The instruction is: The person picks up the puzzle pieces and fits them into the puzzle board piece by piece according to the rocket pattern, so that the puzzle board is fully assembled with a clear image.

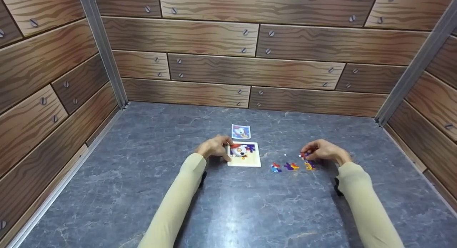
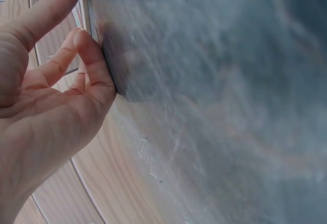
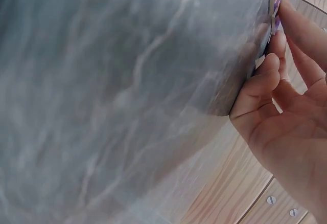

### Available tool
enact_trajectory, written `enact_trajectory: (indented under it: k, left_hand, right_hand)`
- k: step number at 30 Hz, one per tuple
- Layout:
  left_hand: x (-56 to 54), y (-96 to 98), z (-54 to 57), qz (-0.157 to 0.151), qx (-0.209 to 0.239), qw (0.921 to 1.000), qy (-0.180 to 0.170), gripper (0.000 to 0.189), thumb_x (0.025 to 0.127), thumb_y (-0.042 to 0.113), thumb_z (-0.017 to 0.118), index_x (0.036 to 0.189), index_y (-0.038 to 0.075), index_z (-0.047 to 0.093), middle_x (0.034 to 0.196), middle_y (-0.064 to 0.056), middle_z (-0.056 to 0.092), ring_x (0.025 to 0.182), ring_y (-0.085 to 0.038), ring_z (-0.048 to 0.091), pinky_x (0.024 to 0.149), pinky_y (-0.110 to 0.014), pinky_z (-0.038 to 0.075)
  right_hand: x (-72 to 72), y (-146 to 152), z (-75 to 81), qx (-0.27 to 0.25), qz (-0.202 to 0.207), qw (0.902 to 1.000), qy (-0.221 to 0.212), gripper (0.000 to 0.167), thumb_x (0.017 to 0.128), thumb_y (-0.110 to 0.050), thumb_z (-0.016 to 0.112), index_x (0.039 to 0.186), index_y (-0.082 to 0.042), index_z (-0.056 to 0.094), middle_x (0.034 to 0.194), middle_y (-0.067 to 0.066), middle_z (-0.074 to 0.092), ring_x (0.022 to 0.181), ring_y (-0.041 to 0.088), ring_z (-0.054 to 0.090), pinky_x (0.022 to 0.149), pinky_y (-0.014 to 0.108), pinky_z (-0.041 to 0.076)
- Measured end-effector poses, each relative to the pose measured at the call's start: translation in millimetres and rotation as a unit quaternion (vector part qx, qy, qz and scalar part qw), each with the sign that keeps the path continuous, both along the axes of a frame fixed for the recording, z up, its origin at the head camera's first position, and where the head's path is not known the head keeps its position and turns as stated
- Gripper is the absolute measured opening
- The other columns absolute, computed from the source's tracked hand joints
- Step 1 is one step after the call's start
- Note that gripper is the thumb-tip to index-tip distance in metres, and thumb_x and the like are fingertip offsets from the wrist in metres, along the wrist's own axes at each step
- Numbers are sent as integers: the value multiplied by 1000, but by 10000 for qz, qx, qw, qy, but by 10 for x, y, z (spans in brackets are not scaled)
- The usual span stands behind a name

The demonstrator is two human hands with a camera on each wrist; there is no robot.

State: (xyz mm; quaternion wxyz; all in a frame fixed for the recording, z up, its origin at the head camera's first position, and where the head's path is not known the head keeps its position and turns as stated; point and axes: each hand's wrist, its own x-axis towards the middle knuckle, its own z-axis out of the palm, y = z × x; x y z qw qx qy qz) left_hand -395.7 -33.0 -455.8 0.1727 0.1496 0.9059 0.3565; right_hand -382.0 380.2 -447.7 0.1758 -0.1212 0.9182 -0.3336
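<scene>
In the head view a square wooden puzzle tray (image 1: 244, 165) lies at the middle of the table, its upper half filled with a white dog's face, its lower half bare wood. My left hand (image 1: 216, 147) holds the tray at its left edge, fingers near the upper corner and thumb lower down. My right hand (image 1: 324, 150) pinches a small red and white puzzle piece (image 1: 304, 156) low over the table, partly hidden by the fingers. In the wrist views the left hand (image 2: 56, 86) and right hand (image 3: 286, 96) rest close to the grey surface.
Loose puzzle pieces lie right of the tray: a red and blue piece (image 1: 275, 167), a purple and orange piece (image 1: 292, 166) and a yellow and purple piece (image 1: 309, 165). A picture card (image 1: 241, 131) lies behind the tray. Wood-patterned walls (image 1: 185, 92) enclose the table.
</scene>
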Motion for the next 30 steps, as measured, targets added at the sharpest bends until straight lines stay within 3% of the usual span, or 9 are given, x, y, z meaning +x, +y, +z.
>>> enact_trajectory:
  k: [9,16,25,30]
  left_hand:
    - [6,0,-7,48,-27,10000,-53,55,72,5,85,120,10,60,131,-12,51,120,-26,46,108,-42,38]
    - [-5,-2,5,84,-17,10000,-27,54,72,5,85,119,10,60,133,-12,51,122,-26,46,108,-43,39]
    - [17,-7,2,-21,-20,10000,92,54,71,4,84,119,7,59,132,-14,54,122,-27,48,108,-42,39]
    - [15,-6,12,-79,-62,9998,148,55,71,4,84,120,7,59,133,-14,55,122,-28,49,107,-42,40]
  right_hand:
    - [2,-9,-11,-218,-7,9995,-212,29,86,-6,70,111,5,63,96,5,61,85,13,52,72,23,45]
    - [5,-13,-1,-320,-85,9995,0,23,87,-5,67,109,3,62,101,9,63,88,15,54,76,28,45]
    - [-17,-136,15,-981,-729,9916,-429,23,91,-9,66,113,0,63,92,-2,66,81,10,58,67,26,48]
    - [-53,-261,35,-1122,-859,9891,-422,27,91,-16,68,115,-3,65,91,-5,68,82,11,59,67,27,49]
